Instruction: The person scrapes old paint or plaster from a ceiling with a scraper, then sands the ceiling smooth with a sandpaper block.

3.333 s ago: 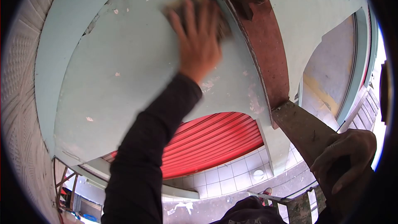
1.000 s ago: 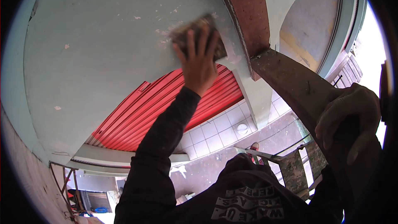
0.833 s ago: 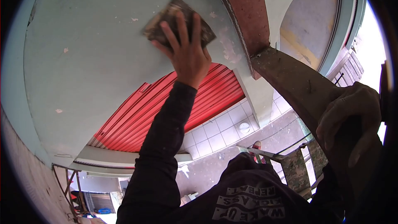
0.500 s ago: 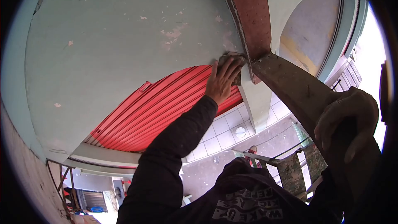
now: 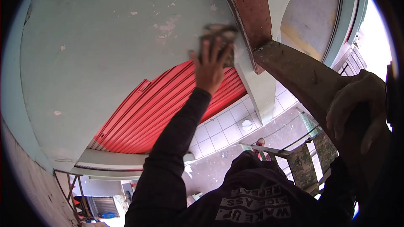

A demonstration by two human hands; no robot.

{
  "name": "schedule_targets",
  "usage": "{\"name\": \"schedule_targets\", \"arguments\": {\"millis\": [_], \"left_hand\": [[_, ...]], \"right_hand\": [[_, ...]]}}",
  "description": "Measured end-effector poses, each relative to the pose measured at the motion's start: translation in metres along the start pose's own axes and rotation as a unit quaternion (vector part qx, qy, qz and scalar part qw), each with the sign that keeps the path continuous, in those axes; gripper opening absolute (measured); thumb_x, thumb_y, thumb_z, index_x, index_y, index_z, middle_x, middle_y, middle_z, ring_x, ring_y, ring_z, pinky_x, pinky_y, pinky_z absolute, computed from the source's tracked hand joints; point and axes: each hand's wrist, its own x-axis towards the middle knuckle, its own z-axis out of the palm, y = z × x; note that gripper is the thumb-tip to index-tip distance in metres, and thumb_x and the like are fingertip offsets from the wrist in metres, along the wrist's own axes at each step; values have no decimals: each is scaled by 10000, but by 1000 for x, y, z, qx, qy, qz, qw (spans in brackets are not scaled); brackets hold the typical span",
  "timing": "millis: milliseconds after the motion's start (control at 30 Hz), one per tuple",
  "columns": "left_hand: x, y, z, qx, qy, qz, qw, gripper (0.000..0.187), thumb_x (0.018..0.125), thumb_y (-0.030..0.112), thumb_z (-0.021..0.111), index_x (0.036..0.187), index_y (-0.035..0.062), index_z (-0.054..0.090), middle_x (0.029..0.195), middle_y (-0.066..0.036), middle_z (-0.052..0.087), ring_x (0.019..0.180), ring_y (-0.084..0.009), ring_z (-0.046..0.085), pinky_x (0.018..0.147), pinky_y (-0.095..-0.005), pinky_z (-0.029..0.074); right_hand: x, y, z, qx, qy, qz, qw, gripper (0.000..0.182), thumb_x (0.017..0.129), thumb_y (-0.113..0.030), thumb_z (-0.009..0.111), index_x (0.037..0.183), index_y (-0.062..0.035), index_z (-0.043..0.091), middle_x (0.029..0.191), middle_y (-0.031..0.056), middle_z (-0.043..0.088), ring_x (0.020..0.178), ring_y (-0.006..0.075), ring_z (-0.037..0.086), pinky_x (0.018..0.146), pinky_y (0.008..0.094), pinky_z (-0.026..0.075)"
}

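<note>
Pad, dark and blurred [image 5: 220, 32], one: lying under the left hand [image 5: 209, 70], against the pale green wall [image 5: 101, 59], just above the red shutter [image 5: 168, 107] and beside the reddish-brown beam [image 5: 255, 10]. Left fingers [image 5: 205, 51]: spreading over the pad and holding it to the surface; blur is hiding the exact hold.

Right hand [image 5: 357, 94], one: curling its fingers over the brown beam [image 5: 294, 61], which is slanting away from the foot of the reddish-brown one. Nail [image 5: 315, 76], one: standing out from the brown beam.

Condition of the work: judged under way, the pad bearing on the wall. Pale patches [image 5: 166, 27]: showing on the wall, left of the pad in the view, with smaller spots scattering outward, one [image 5: 57, 113] sitting low at the far side. Portion done: no clear boundary is showing between worked and unworked surface, so the share cannot be told. Portion left: likewise uncertain; the patches are possibly marking worn paint, possibly rubbed areas. Finish: judged incomplete, the wall looking uneven in tone and blemished.

Below: pale column [image 5: 258, 96] standing beside the shutter; white tiles [image 5: 225, 120] bearing a round white object [image 5: 247, 125]; camouflage-patterned boards [image 5: 302, 166] lying near a red shoe [image 5: 260, 142].
</note>
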Motion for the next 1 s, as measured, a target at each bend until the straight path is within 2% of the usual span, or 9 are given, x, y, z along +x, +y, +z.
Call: {"name": "schedule_targets", "arguments": {"millis": [133, 200, 300, 500, 600, 700, 767, 900, 1000], "left_hand": [[-49, 66, 71, 13, -110, 92, 990, 711, 866, 175, 600, 1543, 273, 410, 1661, -27, 259, 1537, -342, 174, 1181, -698, 154], [-76, 88, 62, -60, -190, 54, 979, 652, 891, 202, 579, 1525, 249, 435, 1637, -61, 310, 1534, -340, 179, 1163, -721, 169], [-125, 103, 48, -298, -310, -113, 895, 525, 981, 201, 490, 1501, 147, 443, 1531, -163, 447, 1396, -366, 411, 1133, -543, 338], [-170, 51, -44, -653, -104, -288, 693, 524, 1052, 157, 424, 1540, 0, 316, 1492, -278, 446, 1406, -390, 418, 1155, -366, 306], [-234, -21, -56, -292, 9, -176, 940, 480, 1073, 122, 334, 1522, -41, 292, 1533, -292, 389, 1426, -430, 378, 1140, -382, 331], [-164, -52, -183, -368, 332, -377, 783, 629, 1077, 323, 418, 1586, 6, 226, 1593, -212, 331, 1465, -297, 344, 1199, -416, 223], [-141, -90, -216, -112, 386, -320, 858, 656, 1078, 333, 411, 1592, -3, 179, 1649, -229, 199, 1528, -342, 218, 1230, -427, 165], [-104, -169, -191, 11, 346, -258, 902, 682, 1068, 366, 379, 1608, 30, 131, 1674, -245, 24, 1544, -441, -8, 1226, -571, 65], [-58, -147, -131, 97, 255, -302, 914, 778, 972, 291, 557, 1622, 125, 163, 1672, -253, -5, 1511, -524, -89, 1171, -696, -3]], "right_hand": [[4, 9, -5, 18, -18, -43, 999, 783, 673, -240, 966, 1184, 183, 550, 892, 189, 749, 840, 292, 759, 759, 363, 601], [5, 9, -4, 23, -13, -52, 998, 769, 689, -232, 955, 1182, 193, 546, 888, 198, 746, 840, 290, 758, 755, 373, 596], [2, 15, -5, 16, -16, -81, 996, 761, 695, -236, 949, 1175, 196, 547, 921, 201, 745, 878, 297, 750, 782, 396, 587], [-9, 17, -10, -4, -52, 6, 999, 728, 688, -250, 953, 1193, 123, 585, 1000, 170, 742, 952, 299, 733, 851, 397, 580], [-13, 10, -25, -7, -158, 180, 971, 652, 721, -312, 931, 1205, 20, 646, 1151, 149, 718, 1109, 292, 689, 993, 402, 539], [-9, 1, -30, -95, -241, 244, 935, 522, 726, -301, 926, 1152, -70, 732, 1261, 134, 672, 1220, 267, 629, 1081, 409, 489], [-10, 2, -29, -96, -251, 275, 923, 465, 730, -280, 924, 1119, -87, 756, 1279, 137, 660, 1241, 260, 613, 1088, 408, 486], [-15, 4, -24, -50, -179, 264, 946, 447, 723, -235, 930, 1088, -52, 749, 1249, 138, 675, 1215, 261, 632, 1054, 401, 509], [-15, -14, -13, -26, -71, 252, 965, 512, 714, -211, 937, 1119, -3, 703, 1175, 135, 708, 1149, 256, 672, 1010, 390, 535]]}}
